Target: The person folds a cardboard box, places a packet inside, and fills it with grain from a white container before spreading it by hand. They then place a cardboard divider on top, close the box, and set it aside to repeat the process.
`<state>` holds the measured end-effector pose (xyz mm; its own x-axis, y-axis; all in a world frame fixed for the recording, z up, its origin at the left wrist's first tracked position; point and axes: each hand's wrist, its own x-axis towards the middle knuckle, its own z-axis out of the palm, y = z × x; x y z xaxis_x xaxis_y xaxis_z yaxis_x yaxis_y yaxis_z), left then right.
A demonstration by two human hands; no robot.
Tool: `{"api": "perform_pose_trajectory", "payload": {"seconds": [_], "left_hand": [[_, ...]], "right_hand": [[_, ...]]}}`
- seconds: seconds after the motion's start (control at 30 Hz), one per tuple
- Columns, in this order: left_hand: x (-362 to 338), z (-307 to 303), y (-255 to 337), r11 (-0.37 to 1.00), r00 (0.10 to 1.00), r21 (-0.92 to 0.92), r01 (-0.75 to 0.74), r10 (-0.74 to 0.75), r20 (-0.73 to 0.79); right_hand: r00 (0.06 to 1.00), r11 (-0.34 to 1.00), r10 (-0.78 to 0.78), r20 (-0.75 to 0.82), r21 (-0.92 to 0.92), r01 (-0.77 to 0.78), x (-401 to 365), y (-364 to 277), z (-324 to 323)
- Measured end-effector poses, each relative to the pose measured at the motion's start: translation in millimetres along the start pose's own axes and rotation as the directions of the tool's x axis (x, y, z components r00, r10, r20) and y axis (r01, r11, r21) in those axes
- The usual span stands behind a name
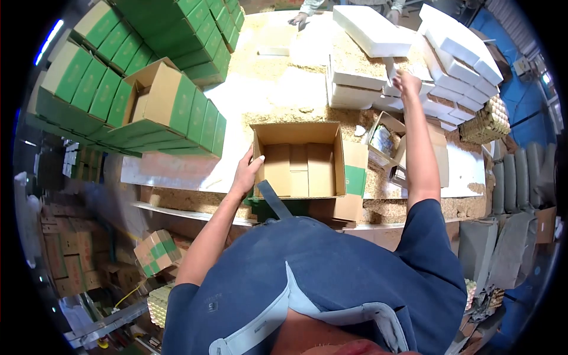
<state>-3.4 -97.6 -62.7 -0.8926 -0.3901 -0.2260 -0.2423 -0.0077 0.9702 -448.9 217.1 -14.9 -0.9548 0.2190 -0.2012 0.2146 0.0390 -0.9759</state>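
My left hand [245, 173] is closed on the left wall of an open cardboard box [297, 131], its thumb at the rim. Folded flaps show at the bottom of this box. My right arm is stretched forward, and my right hand [408, 84] is over the white foam boxes [357, 80] filled with brown shavings. Its fingers look curled together, and I cannot tell what is in them. A white foam slab [373, 34] lies just beyond that hand. Beside my right forearm stands a small open carton [378, 139] with something wrapped inside.
Green cartons [171, 35] are stacked high on the left, with an open-topped box [155, 89] among them. Shavings are strewn over the white table [266, 77]. More foam boxes [461, 44] and egg trays [486, 121] stand at right. Across the table are another person's gloved hands [299, 21].
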Motion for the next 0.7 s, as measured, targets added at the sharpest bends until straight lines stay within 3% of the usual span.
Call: {"api": "perform_pose_trajectory", "payload": {"seconds": [0.07,0.23,0.33,0.37,0.4,0.47,0.53,0.6,0.63,0.67,0.7], "left_hand": [[2,-3,-2,1.000,1.000,0.014,-0.007,0.007,0.005],[4,-4,-7,0.998,1.000,0.056,-0.018,0.017,0.017],[0,-2,-1,1.000,1.000,0.009,0.001,-0.001,0.021],[1,-3,-2,1.000,1.000,0.010,0.001,-0.001,0.020],[2,-4,-5,1.000,1.000,0.017,-0.005,0.004,0.017],[5,-6,-9,1.000,1.000,0.021,-0.014,0.014,0.011],[4,-6,-11,1.000,1.000,-0.002,-0.021,0.021,0.015],[4,-6,-10,0.999,0.999,0.020,-0.032,0.032,0.012],[4,-6,-9,0.998,0.999,0.045,-0.039,0.038,0.017],[4,-8,-12,0.998,0.999,0.045,-0.033,0.033,0.018],[6,-9,-14,0.998,0.999,0.047,-0.041,0.040,0.023]], "right_hand": [[0.990,0.908,-0.133,0.052,-0.393,0.143,18,40,-2],[0.997,0.994,0.056,-0.043,-0.086,-0.060,2,69,31],[0.988,0.986,-0.007,-0.154,-0.168,-0.019,0,58,49],[0.986,0.995,0.092,-0.137,-0.025,-0.097,-4,53,51],[0.986,0.995,0.092,-0.136,-0.024,-0.096,-8,52,48],[0.988,0.989,0.146,0.054,0.003,-0.147,-16,47,49],[0.987,0.988,0.154,0.054,-0.033,-0.152,-28,46,56],[0.966,0.977,0.211,0.150,-0.007,-0.212,-38,39,66],[0.977,0.985,0.166,0.136,0.024,-0.171,-63,14,66],[0.941,0.977,0.159,0.297,0.088,-0.193,-29,26,67],[0.943,0.978,0.174,0.284,0.064,-0.200,-39,17,66]]}}
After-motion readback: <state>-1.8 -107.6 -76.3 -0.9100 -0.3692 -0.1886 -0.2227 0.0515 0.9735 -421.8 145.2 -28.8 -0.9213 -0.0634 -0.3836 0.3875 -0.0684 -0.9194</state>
